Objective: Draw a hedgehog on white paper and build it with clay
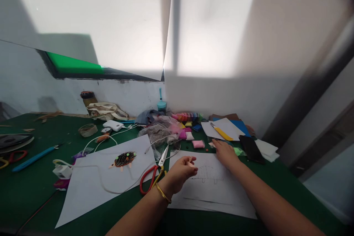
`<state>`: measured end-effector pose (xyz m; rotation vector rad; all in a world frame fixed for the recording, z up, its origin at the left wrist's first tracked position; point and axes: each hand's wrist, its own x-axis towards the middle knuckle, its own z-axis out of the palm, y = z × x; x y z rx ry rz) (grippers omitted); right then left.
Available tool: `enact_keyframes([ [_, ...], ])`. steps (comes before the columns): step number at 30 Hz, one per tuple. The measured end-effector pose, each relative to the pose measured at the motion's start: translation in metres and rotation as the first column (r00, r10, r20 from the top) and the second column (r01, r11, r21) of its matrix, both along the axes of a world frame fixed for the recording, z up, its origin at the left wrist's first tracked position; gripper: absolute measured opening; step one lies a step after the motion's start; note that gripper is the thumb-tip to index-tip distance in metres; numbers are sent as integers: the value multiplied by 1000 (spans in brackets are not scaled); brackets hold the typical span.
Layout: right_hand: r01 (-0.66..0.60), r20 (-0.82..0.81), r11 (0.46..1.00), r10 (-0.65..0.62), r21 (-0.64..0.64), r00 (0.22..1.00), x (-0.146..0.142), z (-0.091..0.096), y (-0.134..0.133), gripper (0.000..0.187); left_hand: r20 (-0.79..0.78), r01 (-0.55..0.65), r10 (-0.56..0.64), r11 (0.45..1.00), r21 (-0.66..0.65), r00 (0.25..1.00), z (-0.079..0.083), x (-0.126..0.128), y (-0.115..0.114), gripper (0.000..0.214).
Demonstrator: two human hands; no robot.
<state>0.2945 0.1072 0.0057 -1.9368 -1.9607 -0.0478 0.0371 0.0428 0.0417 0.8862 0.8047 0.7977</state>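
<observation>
My left hand (182, 171), with a gold bangle at the wrist, is closed over the left part of a white sheet (204, 199). Between its fingertips shows a small pale peach lump that looks like modelling clay. A pencil drawing (207, 173) of a rounded body with short legs is on that sheet, partly behind the hand. Beyond the sheet's far edge, my right hand (225, 153) has its fingers closed at a small packet of pale clay (211, 144). A pink clay packet (198, 143) lies just left of it, and a light green packet (239, 151) is by the wrist.
Red-handled scissors (149, 180) lie left of my left hand. Another sheet (91, 191) bears a clay hedgehog (124, 160), crossed by a white cable (101, 180). A yellow cutter (221, 131), a black phone-like slab (251, 149) and several clay packets (186, 133) lie behind.
</observation>
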Motion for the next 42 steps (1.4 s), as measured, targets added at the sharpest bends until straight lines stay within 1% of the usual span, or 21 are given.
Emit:
enact_keyframes([
  [3, -8, 22, 1000, 8, 19, 1000, -6, 0, -4, 48, -45, 35, -34, 999, 17, 998, -3, 4, 1, 41],
  [5, -30, 3, 998, 29, 56, 1000, -14, 6, -15, 43, -108, 82, -75, 995, 54, 991, -3, 5, 1, 42],
  [6, -59, -23, 995, 61, 77, 998, -20, 10, -23, 40, -146, 100, -87, 992, 80, 985, -3, 5, 1, 45],
  [7, -132, -98, 984, 144, 116, 985, -27, 14, -33, 37, -177, 112, -92, 988, 104, 980, -3, 6, 0, 48],
  [8, -242, -195, 961, 265, 134, 945, -35, 18, -44, 36, -191, 114, -89, 985, 126, 978, -3, 7, -1, 51],
  [9, -305, -295, 941, 337, 148, 894, -43, 22, -56, 35, -185, 112, -85, 983, 144, 979, -3, 8, -3, 51],
  [11, -404, -403, 906, 418, 124, 814, -59, 27, -80, 33, -132, 115, -95, 981, 158, 987, -3, 12, -7, 49],
  [12, -410, -424, 902, 425, 132, 800, -65, 28, -90, 32, -98, 123, -108, 980, 154, 989, -3, 13, -9, 47],
  [15, -348, -482, 924, 380, 157, 790, -76, 28, -110, 30, -49, 141, -137, 983, 114, 989, 0, 16, -17, 47],
  [18, -356, -512, 920, 388, 164, 766, -77, 27, -117, 22, -99, 139, -132, 988, 73, 986, 1, 15, -22, 55],
  [20, -366, -502, 915, 400, 170, 767, -75, 27, -119, 22, -150, 182, -168, 979, 87, 974, 0, 15, -23, 53],
  [22, -365, -439, 913, 407, 179, 801, -73, 28, -121, 23, -231, 253, -217, 957, 140, 948, -3, 13, -24, 51],
  [25, -410, -255, 895, 444, 176, 859, -71, 29, -124, 30, -345, 357, -278, 915, 190, 897, -7, 10, -25, 55],
  [27, -443, -171, 881, 468, 165, 867, -70, 29, -127, 33, -347, 393, -316, 902, 178, 883, -8, 7, -25, 57],
  [28, -447, -171, 880, 470, 160, 866, -70, 29, -128, 31, -331, 394, -325, 904, 167, 886, -8, 6, -25, 57],
  [30, -427, -261, 890, 455, 158, 852, -71, 28, -130, 24, -303, 358, -301, 921, 153, 904, -7, 3, -26, 54],
  [34, -393, -505, 910, 404, 135, 763, -76, 30, -134, 23, -234, 298, -265, 947, 117, 935, -2, 1, -27, 42],
  [36, -395, -537, 911, 395, 120, 746, -77, 30, -135, 24, -173, 295, -277, 951, 89, 945, 1, 2, -27, 42],
  [38, -392, -524, 913, 391, 115, 756, -77, 30, -135, 27, -121, 286, -277, 956, 62, 953, 2, 4, -26, 44],
  [40, -392, -507, 913, 393, 116, 767, -76, 28, -135, 29, -100, 283, -277, 957, 58, 956, 1, 5, -25, 47],
  [42, -404, -525, 909, 395, 103, 754, -75, 28, -135, 30, -106, 288, -280, 954, 79, 954, -2, 5, -24, 49],
])
